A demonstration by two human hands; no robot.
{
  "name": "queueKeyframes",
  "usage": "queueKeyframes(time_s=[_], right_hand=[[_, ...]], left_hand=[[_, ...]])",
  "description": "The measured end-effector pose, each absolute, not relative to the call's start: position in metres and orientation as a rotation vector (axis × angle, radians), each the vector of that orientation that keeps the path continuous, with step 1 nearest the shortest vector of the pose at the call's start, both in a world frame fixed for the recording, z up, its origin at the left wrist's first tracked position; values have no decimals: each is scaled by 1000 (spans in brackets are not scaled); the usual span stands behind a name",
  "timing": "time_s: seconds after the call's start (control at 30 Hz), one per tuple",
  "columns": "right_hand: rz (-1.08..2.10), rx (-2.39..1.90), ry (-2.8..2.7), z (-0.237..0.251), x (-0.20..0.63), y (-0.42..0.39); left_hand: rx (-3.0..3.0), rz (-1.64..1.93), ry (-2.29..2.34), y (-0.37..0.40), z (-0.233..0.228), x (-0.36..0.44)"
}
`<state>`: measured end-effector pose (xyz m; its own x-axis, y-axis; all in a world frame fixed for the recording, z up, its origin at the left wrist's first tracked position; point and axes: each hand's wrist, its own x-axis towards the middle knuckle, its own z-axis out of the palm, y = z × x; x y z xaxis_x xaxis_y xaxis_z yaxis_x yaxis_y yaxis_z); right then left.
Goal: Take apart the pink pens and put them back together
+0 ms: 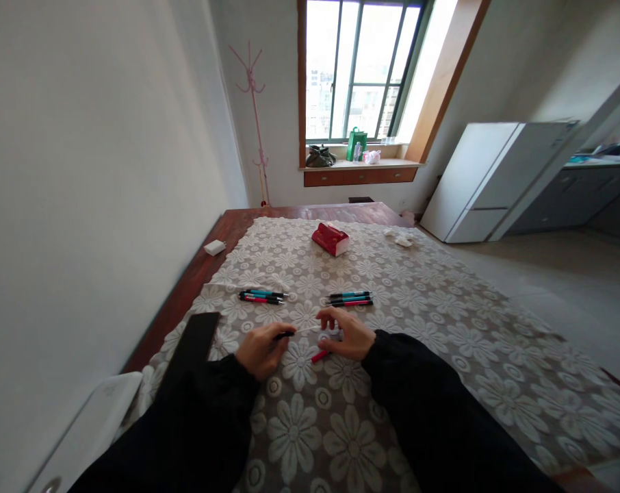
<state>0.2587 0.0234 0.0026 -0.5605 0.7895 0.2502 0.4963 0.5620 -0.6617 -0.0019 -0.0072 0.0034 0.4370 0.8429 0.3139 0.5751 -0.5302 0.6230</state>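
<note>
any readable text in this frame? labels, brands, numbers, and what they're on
No text can be read here.
Red packet: any print is too blurred to read.
Green bag on the windowsill: a pale patch, too small to read.
Pens in the left pile and the right pile: barrels too small to show any print.
Left hand and right hand hold pen parts; no marking shows.

Wood table [207, 257] w/ lace cloth [392, 329]: pens [261, 296], red pack [331, 239], white box [214, 247].
</note>
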Motion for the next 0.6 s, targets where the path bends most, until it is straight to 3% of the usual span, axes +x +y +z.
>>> queueKeyframes(time_s=[0.23,0.6], right_hand=[[620,-852,-2587,7,261,22],[685,-1089,-2358,22,279,26]], left_hand=[[2253,867,1197,-7,4,-1],[2227,866,1196,-7,3,-2]])
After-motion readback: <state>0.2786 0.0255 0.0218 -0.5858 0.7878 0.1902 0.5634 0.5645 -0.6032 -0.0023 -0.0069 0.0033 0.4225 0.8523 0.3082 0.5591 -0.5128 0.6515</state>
